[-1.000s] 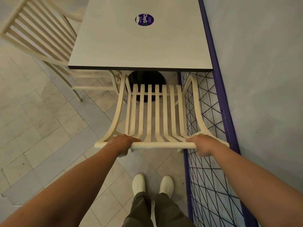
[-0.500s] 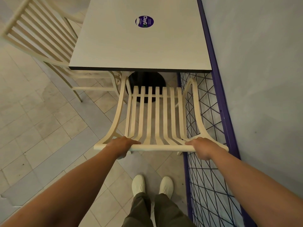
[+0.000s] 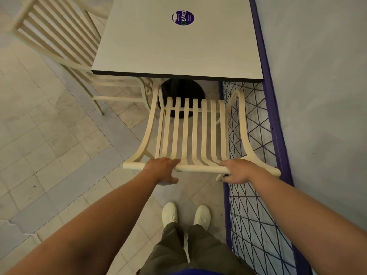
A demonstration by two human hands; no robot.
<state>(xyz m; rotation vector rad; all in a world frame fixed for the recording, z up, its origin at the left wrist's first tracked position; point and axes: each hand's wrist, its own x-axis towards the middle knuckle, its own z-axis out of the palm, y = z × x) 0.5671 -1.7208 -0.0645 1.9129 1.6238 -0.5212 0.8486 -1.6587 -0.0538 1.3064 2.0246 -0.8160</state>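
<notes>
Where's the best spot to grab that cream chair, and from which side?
The top rail of the chair, from behind and above, as the left hand and right hand do. It is a straight bar facing the person; the front is tucked under the table and the fence blocks the right.

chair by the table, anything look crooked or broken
The chair looks sound and square to the table; left hand and right hand grip its top rail. One oddity: a jagged, chipped-looking floor tile at lower left.
</notes>
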